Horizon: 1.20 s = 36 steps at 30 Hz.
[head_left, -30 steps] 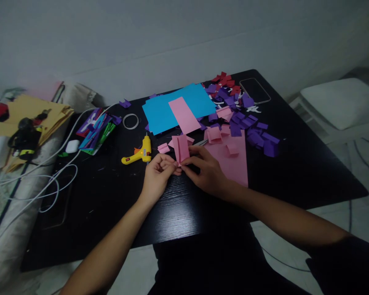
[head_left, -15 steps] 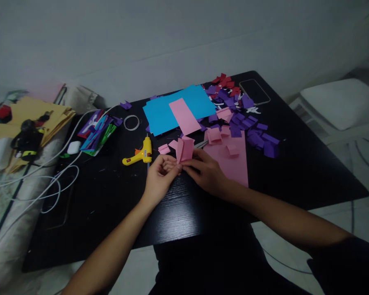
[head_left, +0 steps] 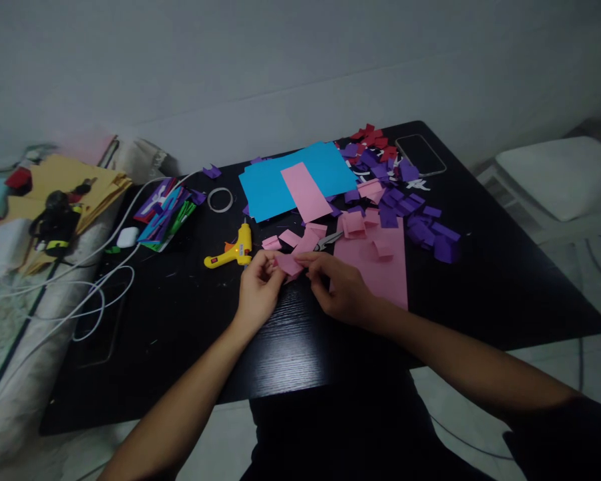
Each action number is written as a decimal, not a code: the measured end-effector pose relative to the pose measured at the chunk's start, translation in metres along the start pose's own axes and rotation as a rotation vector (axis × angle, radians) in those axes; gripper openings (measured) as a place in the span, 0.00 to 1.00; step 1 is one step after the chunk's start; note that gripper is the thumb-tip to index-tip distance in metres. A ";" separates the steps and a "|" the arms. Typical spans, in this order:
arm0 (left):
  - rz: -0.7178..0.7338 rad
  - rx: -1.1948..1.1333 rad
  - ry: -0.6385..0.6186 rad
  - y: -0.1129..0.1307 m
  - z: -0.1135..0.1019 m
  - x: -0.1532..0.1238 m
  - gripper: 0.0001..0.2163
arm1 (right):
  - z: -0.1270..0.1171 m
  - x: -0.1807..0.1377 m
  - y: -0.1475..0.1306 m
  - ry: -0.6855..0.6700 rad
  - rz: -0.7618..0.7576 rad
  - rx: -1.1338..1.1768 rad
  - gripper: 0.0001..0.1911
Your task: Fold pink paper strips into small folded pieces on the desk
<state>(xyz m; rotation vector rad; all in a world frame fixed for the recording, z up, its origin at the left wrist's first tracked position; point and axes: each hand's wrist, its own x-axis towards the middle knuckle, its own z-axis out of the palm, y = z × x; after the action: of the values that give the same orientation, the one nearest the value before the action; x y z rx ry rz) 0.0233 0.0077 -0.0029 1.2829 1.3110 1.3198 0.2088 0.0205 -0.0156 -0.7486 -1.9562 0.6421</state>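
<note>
My left hand (head_left: 258, 288) and my right hand (head_left: 336, 286) both pinch a small folded pink paper piece (head_left: 296, 256) just above the black table (head_left: 180, 347). The piece lies tilted low between my fingertips. A yellow glue gun (head_left: 230, 251) rests just left of my left hand. A large pink sheet (head_left: 380, 272) lies under and right of my right hand, with small folded pink pieces (head_left: 356, 222) on its far edge. Scissors (head_left: 327, 240) peek out behind the held piece.
A blue sheet (head_left: 275, 182) with a pink strip (head_left: 306, 191) lies further back. Purple folded scraps (head_left: 411, 214) and red scraps (head_left: 375, 137) spread at the right rear, beside a phone (head_left: 421, 153). A tape ring (head_left: 220, 199), coloured paper stack (head_left: 163, 214) and white cables (head_left: 80, 294) sit left.
The pink piece stood upright between my fingers earlier; now it is folded down and tilted low. Both hands stayed in place. The view has shifted slightly.
</note>
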 end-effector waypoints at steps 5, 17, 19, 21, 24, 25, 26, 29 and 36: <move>0.082 0.100 0.006 0.007 -0.009 0.001 0.06 | -0.011 0.011 0.000 0.194 0.021 -0.069 0.10; 0.027 0.011 -0.259 0.017 -0.032 0.005 0.07 | -0.021 0.019 0.001 -0.260 0.242 0.114 0.09; -0.025 -0.018 -0.292 0.018 -0.030 0.004 0.07 | -0.019 0.019 -0.001 -0.312 0.350 0.200 0.07; -0.069 -0.038 -0.313 0.017 -0.027 0.004 0.06 | -0.017 0.018 -0.003 -0.339 0.432 0.286 0.10; -0.079 0.015 -0.310 0.015 -0.024 0.003 0.04 | -0.012 0.016 -0.004 -0.330 0.523 0.459 0.13; -0.076 0.041 -0.306 0.014 -0.024 0.002 0.04 | -0.010 0.015 -0.004 -0.314 0.543 0.505 0.12; -0.075 0.064 -0.301 0.013 -0.024 0.002 0.04 | -0.009 0.014 -0.003 -0.291 0.555 0.532 0.12; -0.084 0.102 -0.273 0.010 -0.025 0.001 0.06 | -0.005 0.011 -0.001 -0.200 0.518 0.481 0.10; -0.185 0.020 -0.331 0.008 -0.025 -0.001 0.13 | -0.015 0.015 -0.001 -0.330 0.126 0.317 0.14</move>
<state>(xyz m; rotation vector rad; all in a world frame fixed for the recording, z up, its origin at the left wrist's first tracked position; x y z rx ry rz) -0.0003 0.0032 0.0074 1.2953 1.1781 0.9232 0.2163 0.0324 0.0004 -0.5983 -2.0406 1.1833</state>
